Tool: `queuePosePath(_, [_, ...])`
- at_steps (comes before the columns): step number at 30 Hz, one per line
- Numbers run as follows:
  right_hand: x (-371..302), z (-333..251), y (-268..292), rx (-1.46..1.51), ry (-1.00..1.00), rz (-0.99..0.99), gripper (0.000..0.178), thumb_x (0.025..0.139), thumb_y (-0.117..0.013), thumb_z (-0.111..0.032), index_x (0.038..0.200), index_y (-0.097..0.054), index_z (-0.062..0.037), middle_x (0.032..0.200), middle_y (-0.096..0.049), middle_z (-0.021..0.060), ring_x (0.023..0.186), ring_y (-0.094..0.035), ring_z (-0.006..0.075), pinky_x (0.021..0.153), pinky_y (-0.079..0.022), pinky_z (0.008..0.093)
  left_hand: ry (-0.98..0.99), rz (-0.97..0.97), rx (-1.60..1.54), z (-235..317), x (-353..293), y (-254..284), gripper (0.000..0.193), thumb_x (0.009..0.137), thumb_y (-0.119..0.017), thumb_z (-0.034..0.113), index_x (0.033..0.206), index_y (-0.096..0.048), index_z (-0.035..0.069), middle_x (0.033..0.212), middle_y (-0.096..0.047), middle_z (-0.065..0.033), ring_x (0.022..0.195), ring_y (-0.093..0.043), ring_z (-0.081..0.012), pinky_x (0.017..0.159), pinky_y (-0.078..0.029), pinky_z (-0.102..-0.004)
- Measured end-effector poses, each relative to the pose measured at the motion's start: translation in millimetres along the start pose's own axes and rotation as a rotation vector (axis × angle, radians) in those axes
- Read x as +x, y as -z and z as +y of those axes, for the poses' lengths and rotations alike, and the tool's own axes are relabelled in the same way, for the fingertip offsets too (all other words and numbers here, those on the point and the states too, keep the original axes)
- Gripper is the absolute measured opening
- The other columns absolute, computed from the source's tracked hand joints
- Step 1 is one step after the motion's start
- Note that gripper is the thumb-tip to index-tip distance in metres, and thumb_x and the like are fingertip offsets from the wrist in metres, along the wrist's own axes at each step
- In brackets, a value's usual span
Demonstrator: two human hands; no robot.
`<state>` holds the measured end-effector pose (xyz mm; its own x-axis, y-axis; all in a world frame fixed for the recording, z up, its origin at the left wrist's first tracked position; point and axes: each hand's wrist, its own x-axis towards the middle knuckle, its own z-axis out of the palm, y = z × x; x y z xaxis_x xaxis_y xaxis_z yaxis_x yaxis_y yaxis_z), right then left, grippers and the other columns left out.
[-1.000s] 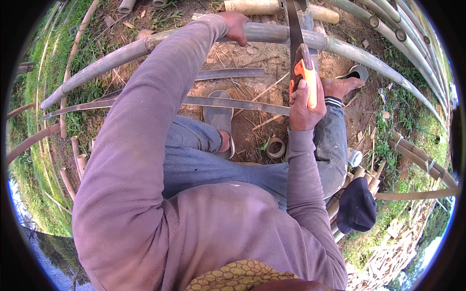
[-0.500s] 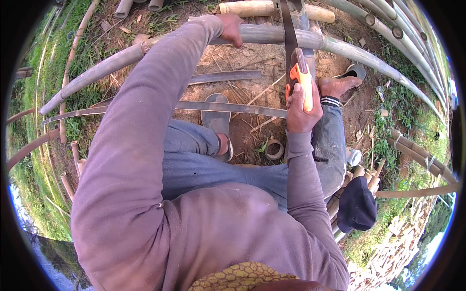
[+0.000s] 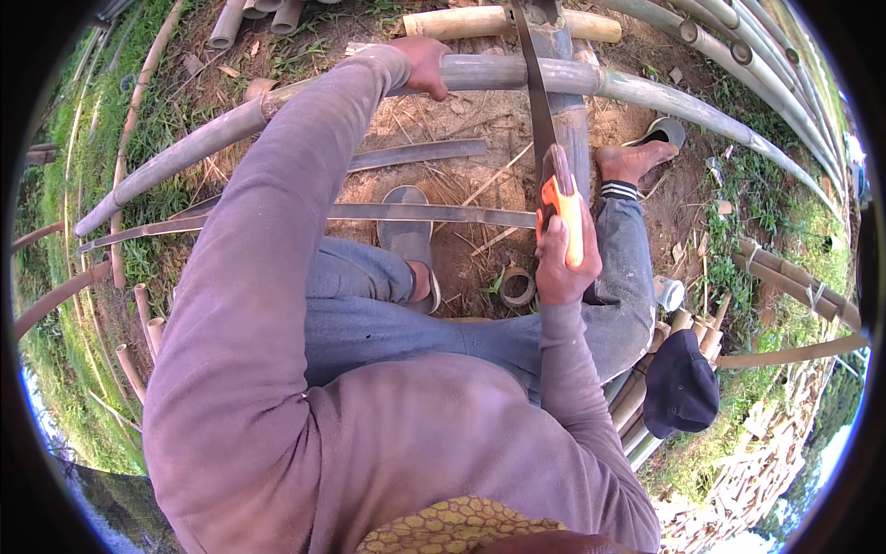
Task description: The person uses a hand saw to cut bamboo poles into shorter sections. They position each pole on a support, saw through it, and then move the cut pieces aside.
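A long grey-green bamboo pole [image 3: 489, 73] runs across in front of me, bowed by the lens. My left hand [image 3: 425, 66] is closed round it, left of the saw. In my right hand [image 3: 567, 268] is the orange handle of a handsaw [image 3: 539, 115], held nearer my body. Its dark blade points away from me and crosses the pole; any cut beneath it is hidden. Under the pole, just right of the blade, a thicker bamboo piece [image 3: 574, 138] points away from me. Beyond lies a short yellowish bamboo length [image 3: 461, 21].
Flat bamboo strips [image 3: 420, 153] lie between me and the pole, above my shod left foot [image 3: 406, 226]. My right foot [image 3: 637, 162] is partly out of its shoe. A cut bamboo ring [image 3: 517, 287] sits on the soil. At right are a dark cap [image 3: 681, 383] and stacked poles [image 3: 766, 74].
My right hand has drawn the saw back toward my body, its handle now lower in view. My left hand keeps its hold on the pole. The whole view has shifted slightly.
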<state>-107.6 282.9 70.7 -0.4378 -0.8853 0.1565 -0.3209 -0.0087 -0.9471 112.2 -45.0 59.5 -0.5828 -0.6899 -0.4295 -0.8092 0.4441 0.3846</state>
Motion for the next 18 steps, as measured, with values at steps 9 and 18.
queuePosePath(9, [58,4,-31,0.027,-0.009,0.022,0.042,0.102,-0.071,-0.007,0.14,-0.063,0.0094,0.131,-0.073,0.0193,0.117,-0.071,0.0212,0.099,-0.057,0.034,-0.001,0.038,-0.019,9,-1,-1,0.066,0.068,-0.085,0.031,0.128,-0.071,0.008,0.114,-0.077,-0.0163,0.104,-0.075,-0.0336,0.097,-0.058,-0.0443])
queuePosePath(18, [-51,-6,29,0.03,0.084,-0.039,0.05,0.105,-0.065,-0.01,0.146,-0.052,0.0156,0.143,-0.065,0.0272,0.128,-0.068,0.0325,0.106,-0.057,0.0417,0.053,0.007,0.024,15,-13,2,0.068,0.071,-0.084,0.031,0.133,-0.069,0.01,0.116,-0.077,-0.0142,0.106,-0.074,-0.0317,0.097,-0.058,-0.0452])
